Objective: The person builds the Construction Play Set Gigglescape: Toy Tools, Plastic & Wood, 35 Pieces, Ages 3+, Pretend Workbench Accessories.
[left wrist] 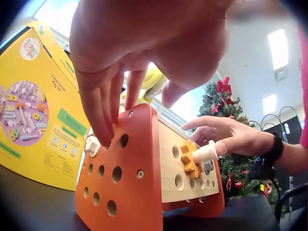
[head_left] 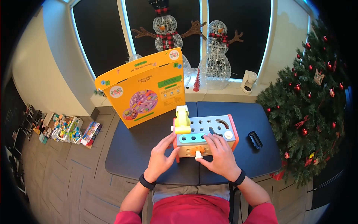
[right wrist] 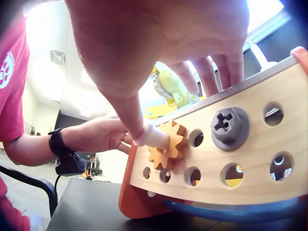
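A toy workbench with a holed top [head_left: 201,123] and red side panels [left wrist: 125,163] stands on the table. On its wooden front, a white peg [right wrist: 156,137] passes into an orange gear [right wrist: 168,149]. My right hand [head_left: 222,156] has its thumb against the peg's end and its other fingers on the top's near edge. The left hand [head_left: 161,158] rests its fingers on the left side panel, near a white piece [left wrist: 92,146]. A grey hexagonal bolt head [right wrist: 230,128] sits right of the gear. A yellow-green toy saw [head_left: 182,120] stands on the top's left end.
A yellow box [head_left: 149,87] stands behind and left of the workbench. On the table's right lies a black strap-like object [head_left: 255,140]. A decorated tree [head_left: 309,97] stands at the right, and lit snowmen [head_left: 216,56] stand by the window. Toys [head_left: 67,128] lie on the floor at left.
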{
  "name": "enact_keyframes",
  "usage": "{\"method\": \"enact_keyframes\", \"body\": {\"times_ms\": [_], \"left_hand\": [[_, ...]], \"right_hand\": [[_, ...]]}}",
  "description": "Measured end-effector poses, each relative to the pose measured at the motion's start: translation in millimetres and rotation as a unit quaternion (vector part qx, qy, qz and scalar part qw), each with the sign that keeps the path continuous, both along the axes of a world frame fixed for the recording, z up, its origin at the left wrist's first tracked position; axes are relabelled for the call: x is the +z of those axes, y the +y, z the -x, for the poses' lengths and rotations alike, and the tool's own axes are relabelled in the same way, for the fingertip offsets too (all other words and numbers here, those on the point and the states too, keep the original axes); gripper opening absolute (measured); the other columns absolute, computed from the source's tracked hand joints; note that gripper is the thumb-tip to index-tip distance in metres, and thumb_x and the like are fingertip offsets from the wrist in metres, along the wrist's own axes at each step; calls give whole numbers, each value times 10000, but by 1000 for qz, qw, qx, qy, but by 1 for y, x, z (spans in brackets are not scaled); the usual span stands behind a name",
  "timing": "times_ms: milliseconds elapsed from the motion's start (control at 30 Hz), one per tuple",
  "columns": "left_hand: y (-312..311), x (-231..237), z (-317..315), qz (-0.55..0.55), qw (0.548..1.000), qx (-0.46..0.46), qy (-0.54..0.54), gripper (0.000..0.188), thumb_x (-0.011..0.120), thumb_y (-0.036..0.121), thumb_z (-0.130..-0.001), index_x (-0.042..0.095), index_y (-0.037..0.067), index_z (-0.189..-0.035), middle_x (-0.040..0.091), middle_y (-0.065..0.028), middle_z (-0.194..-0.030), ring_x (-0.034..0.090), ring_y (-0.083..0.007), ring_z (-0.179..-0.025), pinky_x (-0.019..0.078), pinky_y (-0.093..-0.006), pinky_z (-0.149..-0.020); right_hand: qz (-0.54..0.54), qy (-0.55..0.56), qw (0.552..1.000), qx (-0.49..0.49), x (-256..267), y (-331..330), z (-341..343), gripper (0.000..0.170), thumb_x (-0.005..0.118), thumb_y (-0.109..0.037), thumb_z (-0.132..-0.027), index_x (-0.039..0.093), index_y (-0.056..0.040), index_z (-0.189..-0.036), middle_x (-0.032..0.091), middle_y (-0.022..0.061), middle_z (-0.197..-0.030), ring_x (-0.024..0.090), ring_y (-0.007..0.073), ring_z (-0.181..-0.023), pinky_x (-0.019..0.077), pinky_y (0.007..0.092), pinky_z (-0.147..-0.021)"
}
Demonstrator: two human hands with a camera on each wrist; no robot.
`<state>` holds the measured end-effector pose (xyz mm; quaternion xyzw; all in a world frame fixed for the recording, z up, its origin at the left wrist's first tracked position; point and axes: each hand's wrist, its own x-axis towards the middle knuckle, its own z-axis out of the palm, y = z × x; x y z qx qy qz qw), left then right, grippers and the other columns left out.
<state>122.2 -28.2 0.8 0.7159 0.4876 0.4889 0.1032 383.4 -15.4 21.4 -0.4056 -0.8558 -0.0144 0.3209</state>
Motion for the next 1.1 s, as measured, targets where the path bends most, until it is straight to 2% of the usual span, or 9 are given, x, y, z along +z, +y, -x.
{"method": "enact_keyframes", "body": {"times_ms": [67, 267, 333, 600, 667, 767, 900, 933, 1100], "left_hand": [[-2, -1, -4, 55, 996, -24, -66, 458, 757, 82, -917, 642, -17, -1349, 652, -209, -1376, 719, -329, -1139, 630, -364, -883], [-1, -3, -6, 55, 997, -6, -63, 451, 754, 50, -910, 648, -19, -1343, 691, -201, -1314, 751, -286, -1061, 656, -340, -806], [-1, -2, -7, 52, 997, -3, -63, 440, 754, 49, -909, 652, -22, -1331, 696, -198, -1298, 752, -288, -1056, 656, -340, -804], [7, 21, 5, 75, 996, -11, -37, 348, 752, 92, -912, 680, -19, -1234, 719, -185, -1152, 762, -272, -949, 634, -344, -761], [14, 29, 10, 53, 998, -3, 38, 354, 745, 143, -921, 677, -5, -1235, 710, -186, -1163, 744, -299, -966, 609, -369, -807], [25, 40, 15, 48, 997, 1, 58, 379, 737, 173, -926, 662, -2, -1253, 701, -187, -1184, 714, -345, -1023, 585, -396, -868], [46, 47, 24, 50, 993, 13, 104, 442, 737, 186, -927, 627, -24, -1301, 687, -220, -1239, 675, -387, -1129, 549, -422, -965], [51, 52, 24, 77, 993, -2, 90, 487, 741, 191, -925, 607, -30, -1337, 675, -233, -1284, 660, -381, -1186, 533, -426, -1008], [90, 47, 28, 106, 991, -56, 59, 554, 738, 141, -904, 567, -30, -1402, 675, -227, -1316, 652, -351, -1237, 524, -415, -1046]], "right_hand": [[12, 2, 1000, 0, 1, 0, 0, 819, 845, -417, -808, 530, -20, -1451, 590, 201, -1387, 526, 375, -1306, 442, 475, -1105], [10, 11, 1000, 4, 0, 1, 1, 807, 846, -403, -811, 532, -25, -1451, 588, 200, -1377, 536, 373, -1281, 449, 474, -1089], [-6, 15, 1000, 4, 0, 2, 2, 813, 864, -393, -792, 539, -7, -1429, 608, 193, -1309, 556, 376, -1247, 465, 485, -1071], [10, 0, 1000, -1, 2, 1, 1, 793, 835, -407, -827, 529, -30, -1454, 590, 195, -1372, 537, 373, -1274, 453, 478, -1083], [11, -5, 1000, -1, 6, 1, 0, 789, 832, -409, -832, 528, -30, -1454, 591, 193, -1371, 538, 371, -1274, 453, 478, -1085], [15, 7, 1000, 5, 15, 1, 0, 761, 854, -381, -817, 552, -11, -1410, 605, 172, -1318, 555, 362, -1248, 471, 477, -1062], [-4, 16, 1000, 18, 35, 4, 0, 631, 822, -350, -855, 610, -33, -1357, 628, 156, -1299, 566, 358, -1237, 478, 476, -1045], [-19, 17, 999, 24, 43, 5, 1, 583, 806, -337, -869, 631, -48, -1344, 631, 151, -1303, 566, 357, -1240, 480, 483, -1041], [-79, 35, 995, 55, 76, 10, 12, 487, 808, -246, -863, 666, -88, -1301, 642, 126, -1267, 597, 340, -1192, 514, 462, -981]]}}
